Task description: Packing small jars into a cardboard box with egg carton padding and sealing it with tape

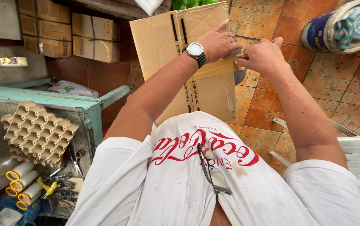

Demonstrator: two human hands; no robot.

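A flattened cardboard box (175, 37) stands on edge on the orange tiled floor (267, 25), leaning toward the person's lap. It is plain brown, creased and a little scuffed, with black stripes and black print running along its length and a band of brown packing tape (213, 72) laid across its middle. The left hand (218, 42), a wristwatch (195, 50) on its wrist, lies flat on the box just above the tape, fingers spread and pressing, so its grip is apart. The right hand (260, 54) is at the box's right edge, its grip clamped on the end of the tape, thumb and fingers pinched together. To the left a green tabletop (42, 100) carries a stack of egg trays (37, 132), tape rolls (21, 182) and scissors (76, 161) near its front edge. More boxes (69, 33) stand by the far wall.
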